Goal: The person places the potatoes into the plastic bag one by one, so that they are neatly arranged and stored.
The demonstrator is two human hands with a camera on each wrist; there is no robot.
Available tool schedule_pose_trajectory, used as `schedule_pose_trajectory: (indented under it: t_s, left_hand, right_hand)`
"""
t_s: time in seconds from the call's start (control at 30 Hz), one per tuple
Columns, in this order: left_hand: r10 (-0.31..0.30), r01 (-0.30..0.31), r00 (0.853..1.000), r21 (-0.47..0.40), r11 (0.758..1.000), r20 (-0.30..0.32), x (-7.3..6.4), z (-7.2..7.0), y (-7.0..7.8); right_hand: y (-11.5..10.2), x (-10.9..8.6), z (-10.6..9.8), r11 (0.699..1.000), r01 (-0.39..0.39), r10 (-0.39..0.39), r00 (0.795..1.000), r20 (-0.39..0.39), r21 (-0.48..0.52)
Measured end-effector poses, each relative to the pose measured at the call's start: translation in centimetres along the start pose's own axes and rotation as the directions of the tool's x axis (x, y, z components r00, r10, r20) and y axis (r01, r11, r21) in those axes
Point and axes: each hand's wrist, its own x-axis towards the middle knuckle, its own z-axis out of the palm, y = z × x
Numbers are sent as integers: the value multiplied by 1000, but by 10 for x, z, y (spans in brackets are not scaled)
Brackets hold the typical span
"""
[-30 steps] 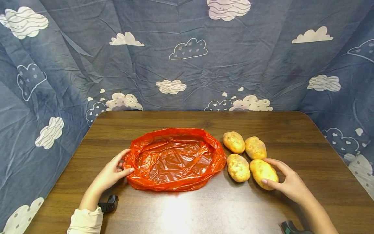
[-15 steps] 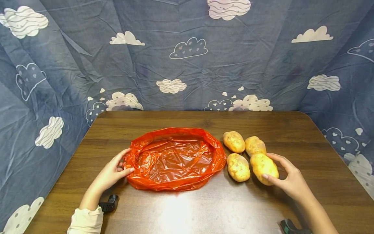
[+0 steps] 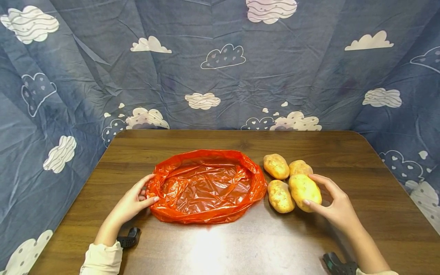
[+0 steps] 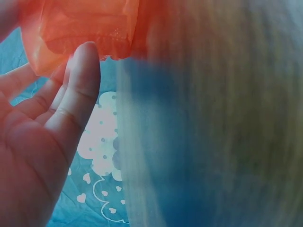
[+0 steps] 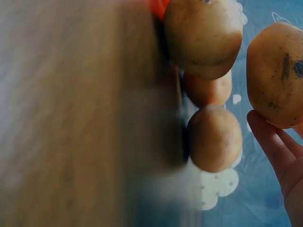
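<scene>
A red translucent plastic bag (image 3: 207,217) lies spread on the table, its wide mouth facing up. My left hand (image 3: 130,204) grips its left rim between thumb and fingers; in the left wrist view the orange-red film (image 4: 90,28) shows between them. My right hand (image 3: 338,210) holds a yellow potato (image 3: 304,193) between thumb and fingers. This potato (image 5: 277,75) is off the table in the right wrist view. Around it rest a front potato (image 3: 280,196), a back-left potato (image 3: 276,166) and a back-right potato (image 3: 300,167), which the held one partly hides.
The brown wooden table (image 3: 240,139) ends at a dark blue cloth (image 3: 178,72) printed with white clouds. A black wrist device (image 3: 130,237) sits by the left wrist and another black device (image 3: 338,263) by the right. The bag's right side nearly touches the front potato.
My right hand has lifted the yellow potato from the table and brought it slightly up and left. My left hand and the bag stay in place.
</scene>
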Motion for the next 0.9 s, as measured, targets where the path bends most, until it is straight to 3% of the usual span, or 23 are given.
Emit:
schedule_pose_trajectory:
  t_s: [0.17, 0.4, 0.67, 0.9]
  left_hand:
    - [10, -10, 1000, 4, 1000, -2, -1, 1, 6]
    - [22, -22, 1000, 3, 1000, -9, -4, 3, 26]
    - [18, -18, 1000, -3, 1000, -7, -2, 1, 6]
    - [16, -16, 1000, 4, 1000, -3, -2, 1, 3]
  right_hand:
    - [-2, 9, 5, 999, 51, -51, 999, -2, 18]
    - [-39, 30, 17, 990, 136, -136, 991, 2, 42]
    - [-57, 46, 36, 989, 125, -128, 991, 29, 84]
    - [-60, 56, 52, 985, 120, -130, 988, 80, 121]
